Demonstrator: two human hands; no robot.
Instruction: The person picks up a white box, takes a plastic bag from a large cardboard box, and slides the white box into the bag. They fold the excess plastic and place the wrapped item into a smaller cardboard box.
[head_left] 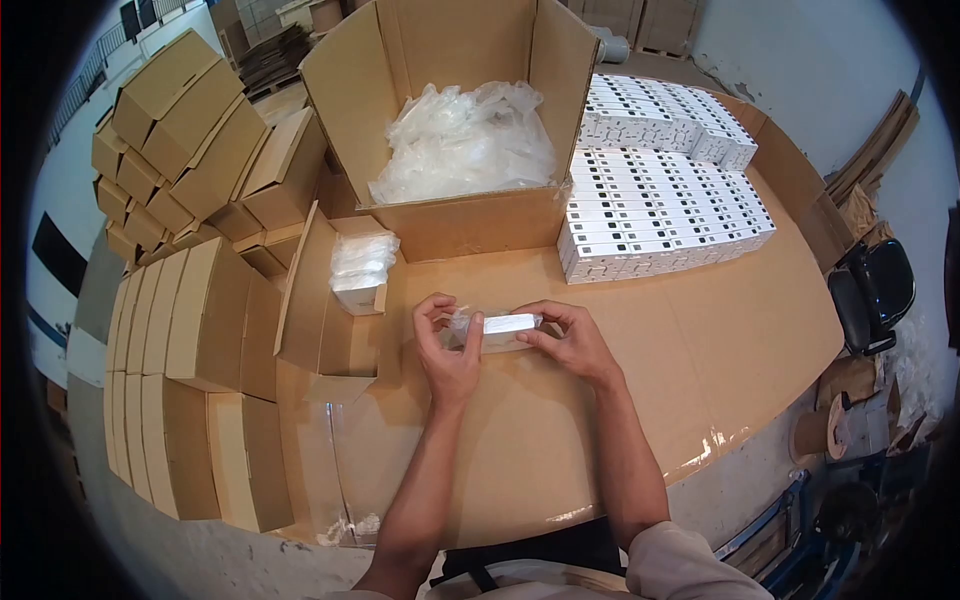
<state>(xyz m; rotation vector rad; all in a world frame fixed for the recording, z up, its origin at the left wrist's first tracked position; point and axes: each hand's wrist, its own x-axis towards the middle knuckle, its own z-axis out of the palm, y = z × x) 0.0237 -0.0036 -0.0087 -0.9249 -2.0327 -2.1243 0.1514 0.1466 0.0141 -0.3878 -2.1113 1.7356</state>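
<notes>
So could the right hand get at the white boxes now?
Probably yes: bare cardboard lies between the right hand and the white boxes, though it and the left hand hold a bagged box.

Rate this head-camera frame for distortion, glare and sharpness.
Head view: strong fisheye, so straight edges bow and the corners go black; soft light with faint shadows; glare on the glossy tape; the left hand, right hand and the small white box between them are sharp, though print on the white box stacks is unreadable.
</notes>
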